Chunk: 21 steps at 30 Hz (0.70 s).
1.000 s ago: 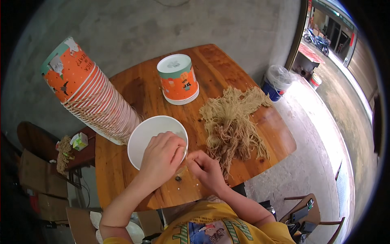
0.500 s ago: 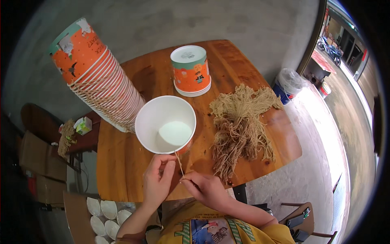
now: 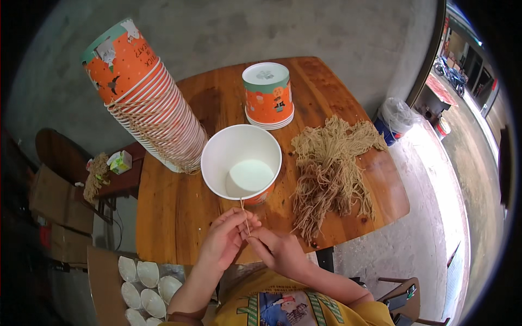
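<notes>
A large paper bucket [image 3: 217, 157], white inside with orange print outside, stands mouth up near the table's front edge. From its near rim a thin tan string [image 3: 245, 214] runs down toward me. My left hand [image 3: 224, 239] pinches this string just below the rim, its fingers closed. Close beside it, my right hand [image 3: 280, 251] is closed on the string's lower end. The fingertips of both hands nearly meet, and how the string is fixed to the bucket cannot be made out.
Left of the bucket leans a tall stack of paper buckets [image 3: 157, 114] with strings hanging over the rims. A short upturned stack [image 3: 269, 98] stands behind. A heap of tan strings [image 3: 334, 174] lies right on the wooden table [image 3: 174, 223]. A carton of white buckets [image 3: 103, 282] sits lower left.
My left hand has come closer to the right hand, its fingers now around the string. The whole view has shifted, so the table and buckets appear farther right.
</notes>
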### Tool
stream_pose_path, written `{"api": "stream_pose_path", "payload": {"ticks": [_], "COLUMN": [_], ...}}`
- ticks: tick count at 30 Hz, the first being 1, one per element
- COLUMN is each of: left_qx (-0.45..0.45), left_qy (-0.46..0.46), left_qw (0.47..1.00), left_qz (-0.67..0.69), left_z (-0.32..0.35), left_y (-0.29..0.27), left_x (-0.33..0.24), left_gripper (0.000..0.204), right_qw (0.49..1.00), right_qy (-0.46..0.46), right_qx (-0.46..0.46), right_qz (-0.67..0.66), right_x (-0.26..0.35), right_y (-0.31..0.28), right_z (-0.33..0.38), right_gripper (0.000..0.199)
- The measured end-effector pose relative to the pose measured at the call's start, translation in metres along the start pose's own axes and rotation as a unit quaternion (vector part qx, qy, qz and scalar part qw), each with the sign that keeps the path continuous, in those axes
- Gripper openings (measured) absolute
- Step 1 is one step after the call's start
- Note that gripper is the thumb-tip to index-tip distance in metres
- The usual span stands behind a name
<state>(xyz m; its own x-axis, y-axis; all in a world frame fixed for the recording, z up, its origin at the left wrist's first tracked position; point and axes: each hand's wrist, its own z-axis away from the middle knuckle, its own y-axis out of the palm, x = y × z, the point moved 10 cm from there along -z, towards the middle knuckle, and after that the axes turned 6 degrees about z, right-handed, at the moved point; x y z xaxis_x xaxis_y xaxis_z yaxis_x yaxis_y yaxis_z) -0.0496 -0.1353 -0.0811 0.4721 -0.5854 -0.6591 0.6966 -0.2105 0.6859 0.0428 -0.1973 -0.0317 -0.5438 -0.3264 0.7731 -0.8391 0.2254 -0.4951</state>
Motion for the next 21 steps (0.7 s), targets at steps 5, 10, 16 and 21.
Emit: {"api": "stream_pose_path", "payload": {"ticks": [5,10,16,21], "left_qx": [-0.033,-0.038,-0.056,-0.081], "left_qy": [0.004,0.048,0.131,0.175], "left_qw": [0.999,0.998,0.981,0.971], "left_qz": [0.015,-0.026,-0.135,-0.143], "left_z": [-0.004,-0.015,-0.017,-0.013], "left_y": [-0.007,-0.013,-0.013,-0.02], "left_x": [0.0,-0.016,-0.036,-0.042], "left_gripper": [0.014,0.013,0.015,0.023], "right_qw": [0.997,0.993,0.98,0.981], "right_qy": [-0.019,-0.078,-0.107,-0.113], "right_qx": [0.025,0.019,0.066,0.075], "right_qz": [0.066,0.088,0.156,0.139], "right_x": [0.002,0.014,0.012,0.02], "right_y": [0.003,0.005,0.018,0.025], "right_z": [0.005,0.007,0.001,0.007], "right_gripper": [0.009,0.01,0.011,0.015]}}
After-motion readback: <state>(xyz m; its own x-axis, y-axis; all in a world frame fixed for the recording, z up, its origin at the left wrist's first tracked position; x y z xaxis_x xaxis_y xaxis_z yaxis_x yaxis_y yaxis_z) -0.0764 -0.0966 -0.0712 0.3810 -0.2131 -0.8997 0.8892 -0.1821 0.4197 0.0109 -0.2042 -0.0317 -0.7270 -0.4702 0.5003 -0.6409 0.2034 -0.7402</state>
